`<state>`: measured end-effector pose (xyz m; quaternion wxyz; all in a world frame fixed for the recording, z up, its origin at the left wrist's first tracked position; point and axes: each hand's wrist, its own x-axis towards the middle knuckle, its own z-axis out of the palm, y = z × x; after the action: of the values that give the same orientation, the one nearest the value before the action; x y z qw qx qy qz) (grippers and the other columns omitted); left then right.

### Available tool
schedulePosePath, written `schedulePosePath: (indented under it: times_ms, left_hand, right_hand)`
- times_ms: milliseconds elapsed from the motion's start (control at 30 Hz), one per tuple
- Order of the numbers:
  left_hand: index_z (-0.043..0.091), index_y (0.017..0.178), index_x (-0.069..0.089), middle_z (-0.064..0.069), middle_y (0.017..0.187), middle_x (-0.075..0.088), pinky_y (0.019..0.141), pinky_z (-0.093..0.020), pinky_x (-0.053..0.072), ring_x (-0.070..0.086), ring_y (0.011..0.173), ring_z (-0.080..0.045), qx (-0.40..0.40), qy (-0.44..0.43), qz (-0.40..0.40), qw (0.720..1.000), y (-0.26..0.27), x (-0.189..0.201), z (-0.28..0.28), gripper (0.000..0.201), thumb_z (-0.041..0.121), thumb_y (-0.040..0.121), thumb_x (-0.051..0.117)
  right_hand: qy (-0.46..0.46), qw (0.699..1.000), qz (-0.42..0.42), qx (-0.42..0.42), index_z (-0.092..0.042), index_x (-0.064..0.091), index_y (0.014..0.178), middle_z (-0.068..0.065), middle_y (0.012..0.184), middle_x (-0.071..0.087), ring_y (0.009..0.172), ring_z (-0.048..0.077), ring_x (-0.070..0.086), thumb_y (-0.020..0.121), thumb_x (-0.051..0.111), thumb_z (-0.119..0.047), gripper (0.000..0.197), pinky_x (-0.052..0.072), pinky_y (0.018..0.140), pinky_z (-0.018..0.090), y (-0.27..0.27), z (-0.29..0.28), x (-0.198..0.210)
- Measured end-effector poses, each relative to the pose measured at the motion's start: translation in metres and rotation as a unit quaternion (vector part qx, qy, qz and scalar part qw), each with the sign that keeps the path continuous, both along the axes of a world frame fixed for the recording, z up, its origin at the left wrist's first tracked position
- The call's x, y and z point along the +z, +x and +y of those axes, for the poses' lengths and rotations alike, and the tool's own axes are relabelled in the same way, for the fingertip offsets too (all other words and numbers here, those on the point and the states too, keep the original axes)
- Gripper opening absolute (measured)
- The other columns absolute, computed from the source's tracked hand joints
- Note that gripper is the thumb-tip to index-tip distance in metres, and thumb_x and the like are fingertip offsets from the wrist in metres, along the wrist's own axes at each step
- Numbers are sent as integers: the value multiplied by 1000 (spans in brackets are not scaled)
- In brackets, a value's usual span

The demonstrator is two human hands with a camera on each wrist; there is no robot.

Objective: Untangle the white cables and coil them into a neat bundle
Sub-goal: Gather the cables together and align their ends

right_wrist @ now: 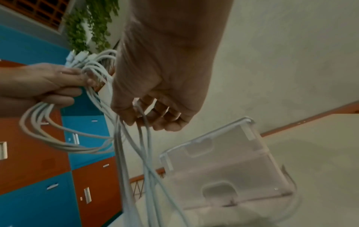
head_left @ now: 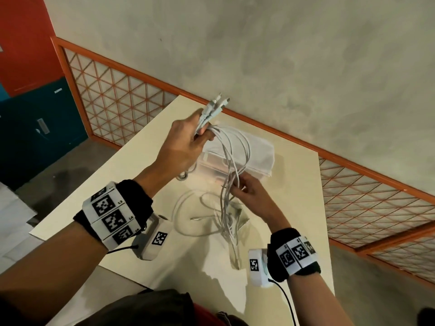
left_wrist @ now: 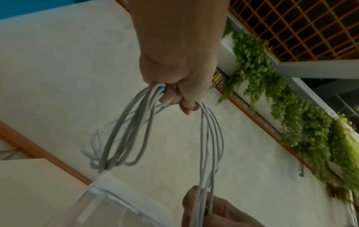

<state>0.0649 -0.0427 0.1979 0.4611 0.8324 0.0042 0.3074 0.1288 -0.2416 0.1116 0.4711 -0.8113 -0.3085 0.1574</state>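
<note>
**Op:** Inspecting from remote. L hand point(head_left: 186, 140) is raised over the table point(head_left: 131, 165), fingers clenched round the white cables point(head_left: 235, 147) just below the plugs point(head_left: 217, 104), which stick up past the knuckles. Loops hang either side of that fist in the left wrist view.

**Chk:** R hand?

**Op:** R hand point(head_left: 249, 191) sits lower and nearer me, thumb and fingertips pinching several strands of the same bunch. Strands run taut-ish from L down to R, then slack onto the table.

**Chk:** Where's the rest of the cable?

**Op:** Tails lie in loose rings on the tabletop below the R hand. In the right wrist view the strands cross each other under the fingers, so I judge they're not fully untangled yet. A clear plastic box point(head_left: 237, 158) stands on the table behind the cables; one hanging loop is close to its near edge.

**Chk:** Risks?

**Op:** Three, imo. 1) Pulling the R hand down hard w/ the crossing still in place could cinch it into a knot. 2) The L grip holds many strands at once; if it loosens, plugs slide uneven and the bundle goes ragged. 3) A swinging loop could snag the box corner and drag it. Can't tell how many cables there are.
</note>
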Motion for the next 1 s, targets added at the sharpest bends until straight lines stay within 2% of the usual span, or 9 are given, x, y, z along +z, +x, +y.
schedulePosePath:
  times_ms: [100,200,267,367,533,600,767,867,1000]
  left_hand:
    - [28,65,33,7,68,57,56,-10,39,61,67,-11,1,10,9,1000,-7,-7,0,40,3,88,54]
    - [30,65,32,6,67,57,57,-4,40,60,67,12,9,-24,6,1000,-6,-10,9,43,2,89,52]
    - [29,65,33,6,69,59,58,-2,39,58,67,18,31,-23,14,999,-5,-10,18,40,4,90,52]
    - [28,66,35,8,72,60,58,-3,39,60,68,5,68,-18,16,997,-4,-9,29,36,8,90,52]
    - [8,83,53,-18,84,68,65,-27,45,63,74,-26,76,17,49,996,-5,-8,26,10,13,91,52]
    - [16,76,44,-19,86,69,68,-34,51,67,78,-27,71,-11,38,997,-5,-7,26,17,13,91,52]
    - [5,90,54,-12,88,69,60,-16,42,61,74,-18,71,32,50,996,-5,-7,27,6,11,90,51]
    - [8,87,51,-19,83,67,62,-29,44,63,74,-30,54,28,35,998,-5,-13,20,5,12,90,51]
    - [13,74,43,-22,79,65,65,-35,48,63,72,-34,63,-6,6,998,-3,-12,21,17,12,89,52]
  right_hand:
    - [-13,999,26,-25,-20,53,86,2,82,51,72,9,50,74,59,-18,13,44,70,23,-3,2,-11]
    - [20,997,43,-58,-19,50,82,2,74,55,71,19,57,82,58,-16,9,46,70,35,0,-4,-14]
    - [37,997,4,-69,-19,49,81,-11,66,54,63,13,52,88,59,-5,19,46,65,31,5,-10,-11]
    - [2,994,-78,-80,-24,46,76,-8,66,43,59,5,38,81,69,-3,32,36,60,18,13,-21,-4]
    - [-100,989,-89,-59,-26,40,71,-5,66,40,56,5,37,78,68,1,40,32,56,14,16,-34,-22]
    - [-162,981,-96,-54,-20,41,74,0,75,47,62,11,42,81,66,-1,32,35,60,17,16,-41,-35]
    - [-230,968,-67,-76,-19,45,71,-4,67,53,60,5,50,82,66,-4,28,32,63,28,9,-60,-70]
    - [-306,942,-38,-135,-19,45,82,10,82,66,75,29,61,91,58,-24,17,44,66,34,13,-66,-81]
    - [-289,948,-4,-130,-15,38,72,11,70,59,62,29,55,91,58,-25,29,41,59,30,10,-64,-75]
